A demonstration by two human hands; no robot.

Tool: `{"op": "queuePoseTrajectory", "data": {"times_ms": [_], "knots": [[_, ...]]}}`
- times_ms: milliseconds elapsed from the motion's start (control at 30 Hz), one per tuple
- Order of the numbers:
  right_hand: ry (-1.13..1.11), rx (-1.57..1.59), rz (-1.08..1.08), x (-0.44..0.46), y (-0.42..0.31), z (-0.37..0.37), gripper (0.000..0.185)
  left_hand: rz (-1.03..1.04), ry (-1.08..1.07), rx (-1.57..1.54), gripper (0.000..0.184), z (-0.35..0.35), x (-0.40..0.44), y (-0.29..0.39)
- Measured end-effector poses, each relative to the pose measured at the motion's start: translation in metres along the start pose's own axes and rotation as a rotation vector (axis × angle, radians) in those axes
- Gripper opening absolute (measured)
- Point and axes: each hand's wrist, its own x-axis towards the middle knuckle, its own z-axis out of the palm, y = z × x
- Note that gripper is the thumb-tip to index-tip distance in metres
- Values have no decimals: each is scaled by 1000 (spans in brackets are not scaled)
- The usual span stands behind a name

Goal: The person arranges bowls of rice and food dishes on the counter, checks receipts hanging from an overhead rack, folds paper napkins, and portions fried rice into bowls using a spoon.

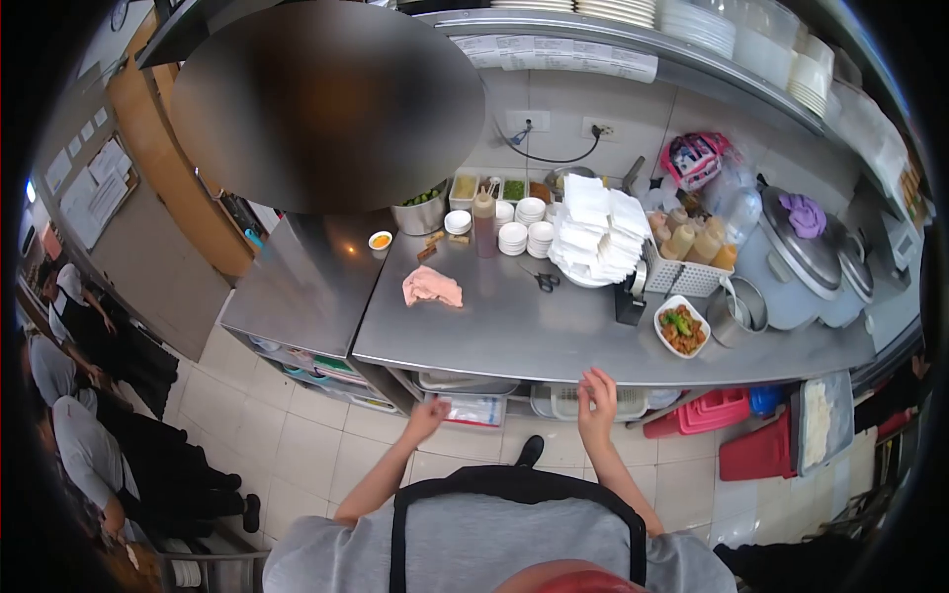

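My left hand [426, 421] is in front of the counter's edge, fingers loosely curled in, with nothing seen in it. My right hand [597, 403] is raised at the counter's front edge, fingers apart and holding nothing. Both hands are apart from the things on the steel counter [474, 331]. A crumpled pink cloth [432, 287] lies beyond my left hand. Black scissors [543, 281] lie farther back, near a tall pile of white napkins [598, 229]. To the right of my right hand stands a white bowl of food with green pieces [682, 327].
A squeeze bottle [483, 225] and stacked small white dishes [513, 238] stand at the back. A basket of bottles [684, 277], a metal pot [737, 321] and a lidded cooker [791, 257] are at right. Red bins [756, 450] stand below. Several people [129, 455] are at left.
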Motion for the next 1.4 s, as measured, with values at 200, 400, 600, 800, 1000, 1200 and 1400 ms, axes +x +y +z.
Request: {"op": "queuePoseTrajectory", "data": {"times_ms": [200,400,600,800,1000,1200,1400], "knots": [[-19,-74,-17,51,51,-11,32,296,130,-179,26,-70,144,179],[-25,-3,81,95,97,0,27,650,343,-378,27,-146,233,331],[-239,-174,-78,133,91,17,24,912,430,-582,38,-209,290,429],[-162,-132,25,131,82,36,24,788,232,-807,43,-233,293,453],[-210,-230,-84,120,94,48,24,804,196,-737,47,-238,289,452],[-277,-266,39,117,109,67,27,808,174,-738,48,-243,293,449],[-239,-445,-101,102,143,84,27,818,146,-749,46,-243,292,453]]}}
